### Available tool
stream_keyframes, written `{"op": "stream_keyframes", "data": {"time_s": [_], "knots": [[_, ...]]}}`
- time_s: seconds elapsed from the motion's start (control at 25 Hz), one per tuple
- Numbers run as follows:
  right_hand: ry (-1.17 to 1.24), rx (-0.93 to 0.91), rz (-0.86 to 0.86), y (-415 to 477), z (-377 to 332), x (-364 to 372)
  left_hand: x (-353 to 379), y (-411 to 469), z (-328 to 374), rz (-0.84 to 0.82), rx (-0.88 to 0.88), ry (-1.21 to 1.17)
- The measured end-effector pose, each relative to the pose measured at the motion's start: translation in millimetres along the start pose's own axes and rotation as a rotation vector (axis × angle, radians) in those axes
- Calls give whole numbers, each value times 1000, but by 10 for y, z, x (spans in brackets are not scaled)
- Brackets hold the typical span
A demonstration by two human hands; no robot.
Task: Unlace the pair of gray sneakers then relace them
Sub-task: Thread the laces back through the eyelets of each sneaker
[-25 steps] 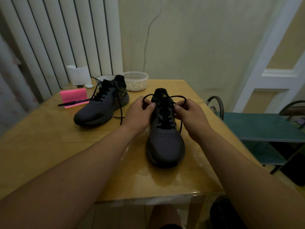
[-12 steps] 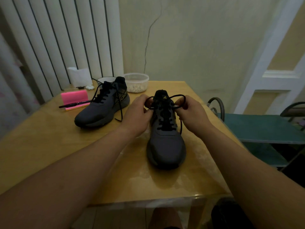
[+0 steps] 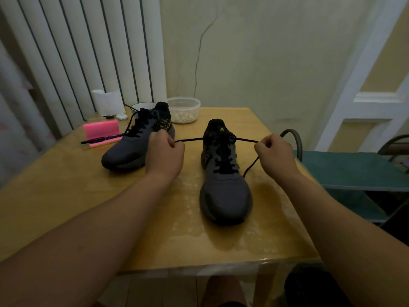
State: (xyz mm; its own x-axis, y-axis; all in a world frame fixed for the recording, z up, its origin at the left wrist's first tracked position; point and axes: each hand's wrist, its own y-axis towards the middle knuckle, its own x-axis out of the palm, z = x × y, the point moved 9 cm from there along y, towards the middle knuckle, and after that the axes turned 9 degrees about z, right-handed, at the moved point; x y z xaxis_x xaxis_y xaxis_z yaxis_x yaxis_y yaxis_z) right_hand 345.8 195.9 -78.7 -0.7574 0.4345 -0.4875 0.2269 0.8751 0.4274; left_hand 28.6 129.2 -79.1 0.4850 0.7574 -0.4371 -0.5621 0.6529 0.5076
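Note:
Two gray sneakers with black laces stand on the wooden table (image 3: 66, 202). The near sneaker (image 3: 224, 189) points its toe toward me, laced up its front. Its black lace (image 3: 190, 140) stretches taut sideways from the top eyelets. My left hand (image 3: 164, 155) pinches the left lace end in curled fingers. My right hand (image 3: 273, 156) grips the right lace end, and a slack part hangs down beside the shoe. The other sneaker (image 3: 135, 142) lies behind my left hand, laced, with loose ends.
A pink box (image 3: 100, 131) with a black pen (image 3: 99, 139) on it sits at the table's back left. A clear tub of pale bits (image 3: 183, 110), a white bowl and a paper roll (image 3: 107, 102) stand by the wall. A green chair (image 3: 354, 171) is at the right.
Both hands have moved apart, away from the near sneaker's tongue. The loops they held at the top have been pulled out into one straight, taut lace.

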Motion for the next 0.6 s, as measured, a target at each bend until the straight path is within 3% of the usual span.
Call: {"op": "stream_keyframes", "data": {"time_s": [0.32,0.44,0.52,0.6], "knots": [[-13,261,-96,-128,304,211,171,-106,-430,-72,-373,-5],[-15,110,40,-170,25,52,-73,-212,-10,89,-74,89],[59,27,-26,-197,-254,108,49,-332,358,-79,42,-42],[93,98,-155,-192,-444,222,298,-339,538,-321,-63,-144]]}}
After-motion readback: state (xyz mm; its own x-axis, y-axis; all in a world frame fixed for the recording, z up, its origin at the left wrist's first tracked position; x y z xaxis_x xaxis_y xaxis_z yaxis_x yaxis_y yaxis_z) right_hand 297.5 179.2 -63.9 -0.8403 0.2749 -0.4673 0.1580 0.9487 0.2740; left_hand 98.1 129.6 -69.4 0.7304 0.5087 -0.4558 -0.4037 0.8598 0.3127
